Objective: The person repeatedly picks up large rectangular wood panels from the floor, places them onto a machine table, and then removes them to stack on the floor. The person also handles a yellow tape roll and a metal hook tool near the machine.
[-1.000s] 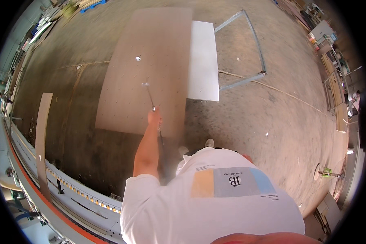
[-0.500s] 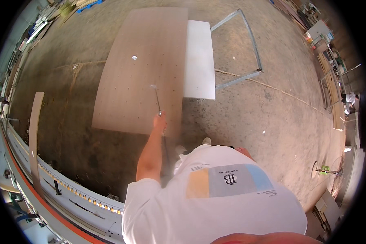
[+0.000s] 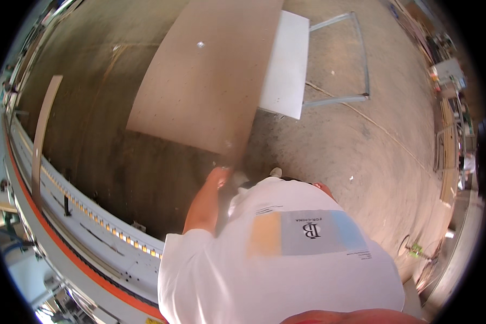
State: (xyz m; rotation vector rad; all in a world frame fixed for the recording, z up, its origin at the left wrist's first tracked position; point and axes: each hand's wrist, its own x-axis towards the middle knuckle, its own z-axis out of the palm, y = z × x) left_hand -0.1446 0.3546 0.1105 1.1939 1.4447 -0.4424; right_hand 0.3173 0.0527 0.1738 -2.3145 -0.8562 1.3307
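Fingers of our left hand (image 3: 219, 177) appear curled around the grip of a thin tool (image 3: 228, 144), though blur keeps us from making out each finger. That tool's pale tip smears over the near corner of a large brown board (image 3: 200, 92), which lies ahead of us, a little to the left, its far end running off the top of our view. Small dark marks dot the board, and a little white patch (image 3: 201, 45) sits on its farther part. Along its right edge, partly covered by it, is a white board (image 3: 289, 62); past that a grey metal frame (image 3: 366, 65) reaches out over the concrete floor (image 3: 329, 146).

A bit of our right arm (image 3: 324, 189) shows beyond our white shirt (image 3: 308, 283); we cannot tell how that hand's fingers are set. One pale shoe (image 3: 276, 172) peeks out past the shirt. Down our left side runs a long machine (image 3: 86, 224) with an orange stripe, and a narrow plank (image 3: 45, 135) reaches out from it. Well off to our right lie more planks (image 3: 446, 183).
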